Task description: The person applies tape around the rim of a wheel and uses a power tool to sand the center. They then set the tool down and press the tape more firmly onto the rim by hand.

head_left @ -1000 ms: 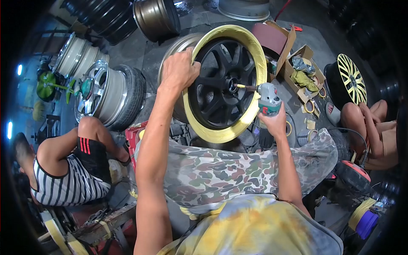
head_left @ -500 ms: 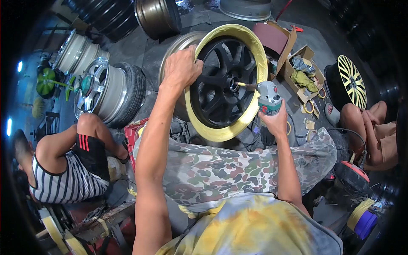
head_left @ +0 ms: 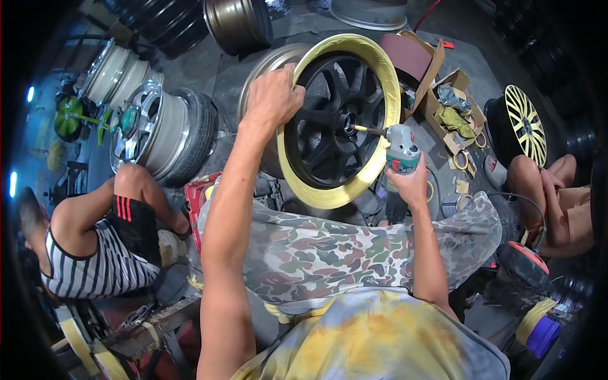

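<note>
A black-spoked car wheel rim (head_left: pixel 339 95) stands tilted in front of my knees, its outer lip covered with yellow masking tape (head_left: pixel 385 69). My left hand (head_left: pixel 274 95) is closed over the upper left edge of the lip. On the right, my right hand (head_left: pixel 410 182) is wrapped around the grip of a grey and green power drill (head_left: pixel 403 147). A thin bit with a pale yellow tip (head_left: pixel 362 128) extends from the drill to the hub in the rim's middle. Whether the tip touches the hub is hard to tell.
A cardboard box (head_left: pixel 455 104) holding rags stands to the right, with tape rolls (head_left: pixel 460 159) nearby. Left are a tyred wheel (head_left: pixel 183 136) and a seated person (head_left: pixel 101 253). Another person's legs (head_left: pixel 544 196) and a yellow-spoked wheel (head_left: pixel 524 125) are on the right.
The whole view has shifted slightly. Both hands keep their holds on the rim and the drill, and the bit stays at the hub.
</note>
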Available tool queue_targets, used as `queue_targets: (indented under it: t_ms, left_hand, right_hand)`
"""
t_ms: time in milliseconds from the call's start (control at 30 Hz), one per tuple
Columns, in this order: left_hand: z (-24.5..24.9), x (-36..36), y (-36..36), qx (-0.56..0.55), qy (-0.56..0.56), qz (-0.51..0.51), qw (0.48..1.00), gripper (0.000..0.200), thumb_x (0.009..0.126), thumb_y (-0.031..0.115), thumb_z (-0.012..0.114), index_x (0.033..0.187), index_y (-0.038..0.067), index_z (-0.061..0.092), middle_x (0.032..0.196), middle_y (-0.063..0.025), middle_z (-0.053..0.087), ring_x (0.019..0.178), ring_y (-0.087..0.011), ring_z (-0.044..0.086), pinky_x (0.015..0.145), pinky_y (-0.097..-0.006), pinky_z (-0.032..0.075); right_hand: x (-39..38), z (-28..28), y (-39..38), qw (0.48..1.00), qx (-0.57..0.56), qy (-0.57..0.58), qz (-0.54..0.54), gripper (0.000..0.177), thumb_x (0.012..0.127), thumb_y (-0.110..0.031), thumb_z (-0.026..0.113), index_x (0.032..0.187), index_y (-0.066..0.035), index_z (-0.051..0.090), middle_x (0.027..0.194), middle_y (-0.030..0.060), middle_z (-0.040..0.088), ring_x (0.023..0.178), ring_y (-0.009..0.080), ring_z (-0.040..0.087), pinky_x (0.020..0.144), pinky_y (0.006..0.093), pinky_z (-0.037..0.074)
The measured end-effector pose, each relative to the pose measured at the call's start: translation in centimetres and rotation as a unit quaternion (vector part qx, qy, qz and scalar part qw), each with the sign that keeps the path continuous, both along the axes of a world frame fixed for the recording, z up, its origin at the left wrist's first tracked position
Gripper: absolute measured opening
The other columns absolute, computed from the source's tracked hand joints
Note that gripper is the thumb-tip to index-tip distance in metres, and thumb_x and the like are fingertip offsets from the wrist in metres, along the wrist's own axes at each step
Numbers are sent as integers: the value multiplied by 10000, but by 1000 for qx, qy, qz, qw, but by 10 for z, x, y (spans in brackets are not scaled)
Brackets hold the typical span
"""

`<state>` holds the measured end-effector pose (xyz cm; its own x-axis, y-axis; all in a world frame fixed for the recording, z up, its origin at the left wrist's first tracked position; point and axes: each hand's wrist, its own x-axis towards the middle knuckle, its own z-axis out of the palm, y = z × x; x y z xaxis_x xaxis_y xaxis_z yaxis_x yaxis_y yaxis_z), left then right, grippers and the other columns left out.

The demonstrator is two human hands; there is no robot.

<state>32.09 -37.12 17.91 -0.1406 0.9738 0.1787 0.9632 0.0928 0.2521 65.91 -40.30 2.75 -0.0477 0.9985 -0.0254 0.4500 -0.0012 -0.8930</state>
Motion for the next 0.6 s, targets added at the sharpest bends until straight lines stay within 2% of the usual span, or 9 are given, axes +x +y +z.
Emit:
queue_targets:
  t_ms: [33, 133, 300, 367, 600]
  left_hand:
    - [-1, 0, 0, 8, -1, -1, 1000, 383, 853, 228, 628, 1158, 3, 682, 925, -309, 707, 922, -501, 683, 892, -560, 533]
    - [-1, -1, 1, 3, -6, 1, 1000, 385, 855, 225, 623, 1163, 3, 683, 939, -310, 708, 936, -498, 682, 899, -556, 530]
    - [1, -1, 2, -4, -7, -1, 1000, 392, 855, 221, 615, 1176, 7, 681, 958, -309, 710, 955, -499, 679, 906, -557, 526]
    - [0, -3, 2, -8, -4, -5, 1000, 393, 855, 220, 613, 1180, 8, 679, 961, -309, 710, 957, -500, 679, 905, -558, 526]
    - [3, 0, 1, 5, -7, -2, 1000, 391, 857, 222, 615, 1176, 4, 674, 957, -316, 706, 948, -507, 678, 894, -562, 527]
  right_hand:
    - [1, -6, -3, 1000, -1, -2, 0, 720, 659, -226, 889, 1245, 0, 538, 1096, 164, 715, 983, 287, 708, 900, 407, 543]
    - [-1, -13, -11, 993, -77, 90, -16, 703, 693, -196, 890, 1272, 8, 546, 1114, 111, 688, 969, 195, 670, 896, 351, 546]
    - [-2, -36, -14, 980, -119, 159, -20, 673, 711, -177, 887, 1270, 3, 559, 1100, 86, 681, 954, 173, 658, 889, 329, 543]
    - [1, -50, -15, 959, -183, 213, -28, 659, 714, -168, 885, 1265, -1, 564, 1078, 78, 682, 948, 174, 655, 888, 322, 541]
    - [-4, -42, -5, 928, -238, 278, -68, 635, 722, -175, 883, 1260, -15, 587, 1043, 68, 688, 904, 167, 664, 848, 319, 549]
